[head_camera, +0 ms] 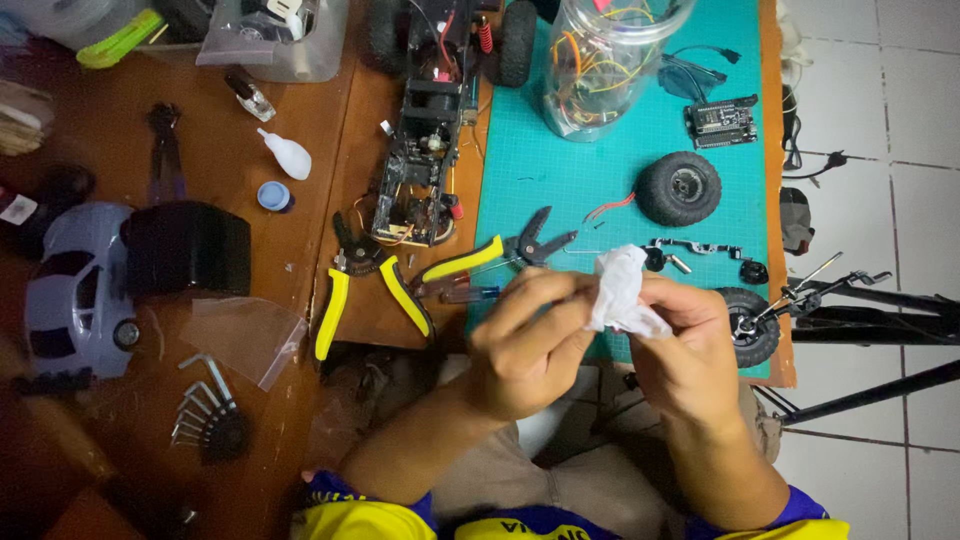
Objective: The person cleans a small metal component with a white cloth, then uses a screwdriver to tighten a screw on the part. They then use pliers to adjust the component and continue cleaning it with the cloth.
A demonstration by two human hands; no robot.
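Both hands [610, 335] curled around white tissue [622, 290]

Whatever the crumpled white tissue [622, 292] wraps hidden between both hands, clear jar [600, 60] of wires cut off at the counter's far edge, plastic tub [290, 45] likewise, toy car body [75, 290] partly behind a black block [188, 248], screwdriver [470, 293] blurred.

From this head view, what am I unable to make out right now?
- Whatever the white tissue wraps: covered by the tissue, the left hand and the right hand.
- The clear jar of wires: its top is cut off by the upper edge.
- The storage bins: also cut off there.
- The circuit board: its parts are too small.
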